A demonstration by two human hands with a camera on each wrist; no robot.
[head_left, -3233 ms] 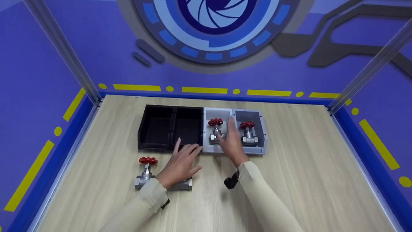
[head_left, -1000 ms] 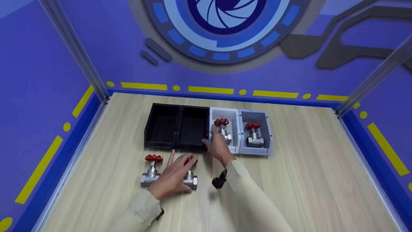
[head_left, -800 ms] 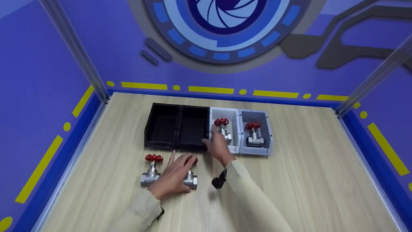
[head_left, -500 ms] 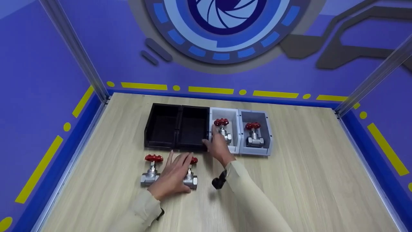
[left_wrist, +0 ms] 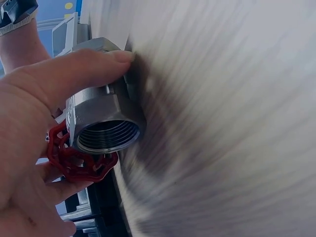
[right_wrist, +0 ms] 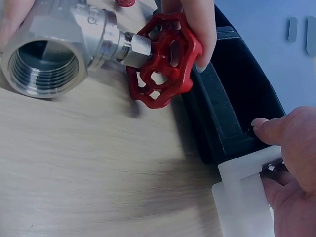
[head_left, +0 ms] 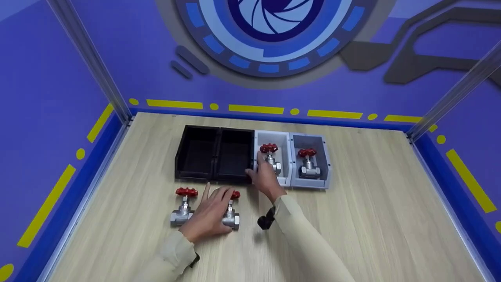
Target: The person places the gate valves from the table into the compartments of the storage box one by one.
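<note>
Two boxed, two out front

The table (head_left: 375,219) bears two black bins (head_left: 195,175), a white bin (head_left: 282,138) and a grey bin (head_left: 309,140) in a row. The white holds a first valve (head_left: 277,167), the grey a second valve (head_left: 309,171); a third valve (head_left: 182,215) and a fourth valve (head_left: 231,220) stand before the blacks. The left hand (head_left: 207,215) grips the fourth, thumb on body, fingers round wheel, likely to steady it. The right hand (head_left: 267,179) is at the white's left side, thumb and forefinger apart; whether they pinch is hidden.
</note>
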